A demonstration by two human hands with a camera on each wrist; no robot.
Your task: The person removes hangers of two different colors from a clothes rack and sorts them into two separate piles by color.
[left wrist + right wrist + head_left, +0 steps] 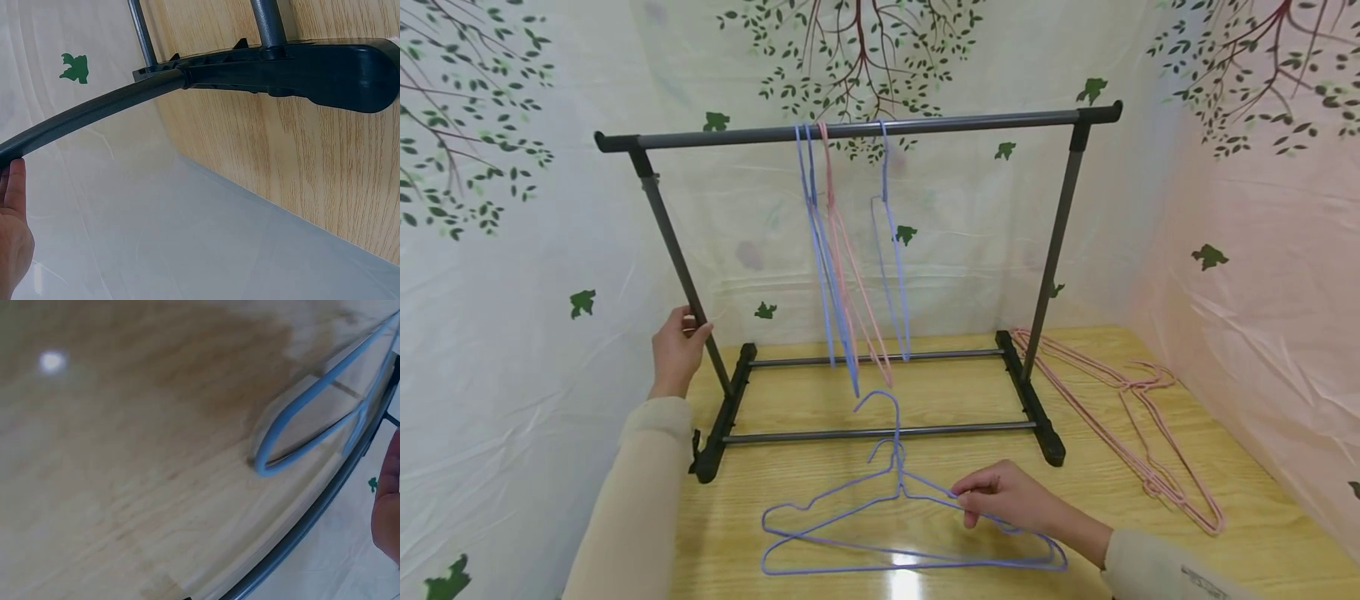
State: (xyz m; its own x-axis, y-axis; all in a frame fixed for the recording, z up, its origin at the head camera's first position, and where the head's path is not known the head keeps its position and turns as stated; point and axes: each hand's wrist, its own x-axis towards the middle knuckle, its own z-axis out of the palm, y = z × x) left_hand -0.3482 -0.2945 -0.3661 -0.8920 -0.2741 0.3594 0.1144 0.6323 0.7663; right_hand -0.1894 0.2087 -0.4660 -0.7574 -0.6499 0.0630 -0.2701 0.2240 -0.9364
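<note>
My left hand (677, 352) holds the left upright of a dark metal clothes rack (673, 242), thumb in front and fingers partly hidden behind the pole. In the left wrist view, the fingertips touch the same dark pole (94, 115). With thumb and fingers, my right hand (1011, 504) pinches the right shoulder of a blue-purple hanger (865, 504) in front of the rack. A second hanger of that colour overlaps it, its hook just below the first one's. The right wrist view shows a rounded blue hanger end (275, 437); the hand is mostly cut off there.
Several blue hangers (886, 175) and pink hangers (829, 179) hang from the rack's top bar (985, 125). More pink hangers (1138, 387) lie piled on the wooden table (1247, 467), right of the rack. A leaf-printed sheet (1262, 325) surrounds the back and sides.
</note>
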